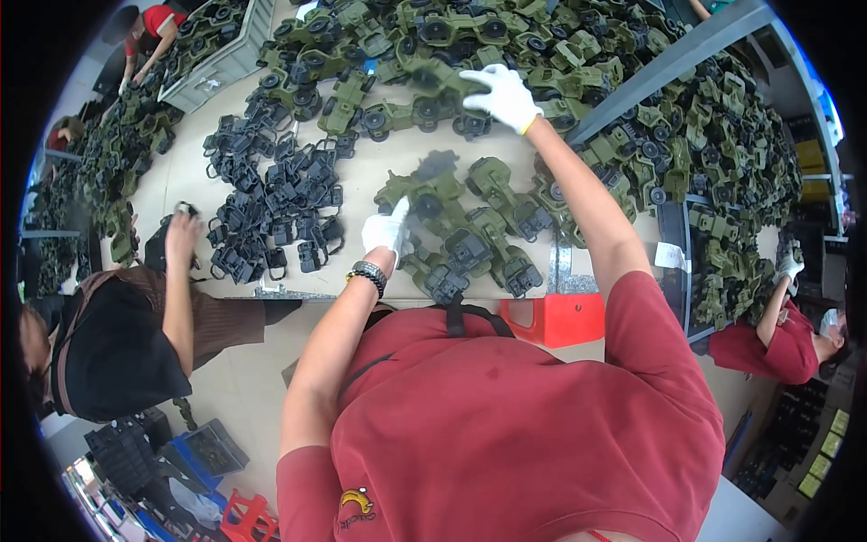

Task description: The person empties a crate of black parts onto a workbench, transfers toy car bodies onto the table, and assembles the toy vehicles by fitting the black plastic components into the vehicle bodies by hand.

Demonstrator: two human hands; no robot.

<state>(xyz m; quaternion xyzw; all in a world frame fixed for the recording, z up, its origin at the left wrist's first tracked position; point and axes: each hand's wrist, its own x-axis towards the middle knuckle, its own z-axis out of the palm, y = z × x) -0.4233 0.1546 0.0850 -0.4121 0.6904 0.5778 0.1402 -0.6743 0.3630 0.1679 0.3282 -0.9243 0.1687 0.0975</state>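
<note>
Toy vehicle (438,192), olive, blurred, just right of left hand (386,233), among crowded vehicles (504,190) on table (361,181). Risk: wheels snagging neighbours if dragged, since packed tight. Long axis seems roughly sideways; front end unclear. Left finger extended, grip can't tell; right hand (506,98) fingers spread, farther up.

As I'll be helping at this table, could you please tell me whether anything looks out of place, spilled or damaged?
Nothing stands out. The green vehicles lie jumbled and the black parts sit loosely heaped, but I see no spill or obvious breakage; finer damage is too small to tell.
</note>
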